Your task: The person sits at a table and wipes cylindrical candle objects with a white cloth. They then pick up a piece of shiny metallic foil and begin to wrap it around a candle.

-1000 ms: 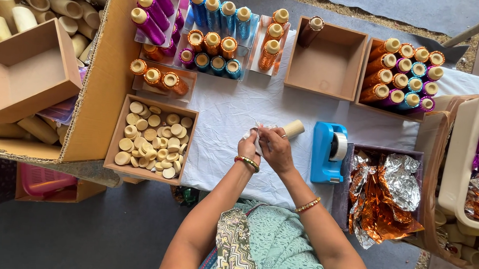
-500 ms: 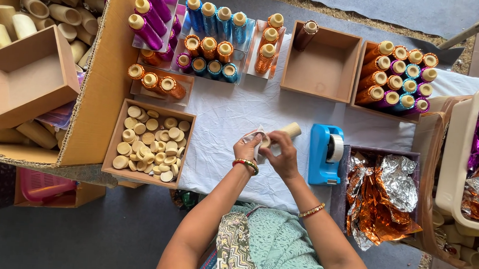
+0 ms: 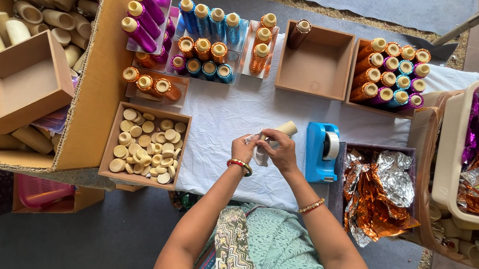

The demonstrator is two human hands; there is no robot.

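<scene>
Close in, both forearms reach out over a white cloth (image 3: 224, 117) spread on the work surface. The left hand (image 3: 244, 148) and the right hand (image 3: 279, 149) meet above the middle of it, fingers curled in and pinching a pale cardboard tube (image 3: 283, 129) together with a small piece of silvery foil (image 3: 260, 154). The tube pokes out up and to the right from between the fingertips, tilted; the foil hangs just under the knuckles.

Just beside the right hand stands a blue tape dispenser (image 3: 319, 151). Next to that, further right, an open box holds crumpled orange and silver foil sheets (image 3: 379, 194). A beige plastic bin (image 3: 456, 155) with more purple and orange foil sits at the far right edge.

To the left of the hands, a wooden tray (image 3: 109, 156) is filled with pale round caps (image 3: 145, 146).

Farther off, along the back of the cloth, wrapped tubes lie in rows: purple, blue and orange ones (image 3: 200, 41) on shiny trays, a nearly bare brown box (image 3: 318, 60) with one dark tube in its corner, and a box packed with mixed-colour finished tubes (image 3: 393, 74). At far left, a large cardboard carton (image 3: 96, 85) holds plain unwrapped tubes (image 3: 29, 18).
</scene>
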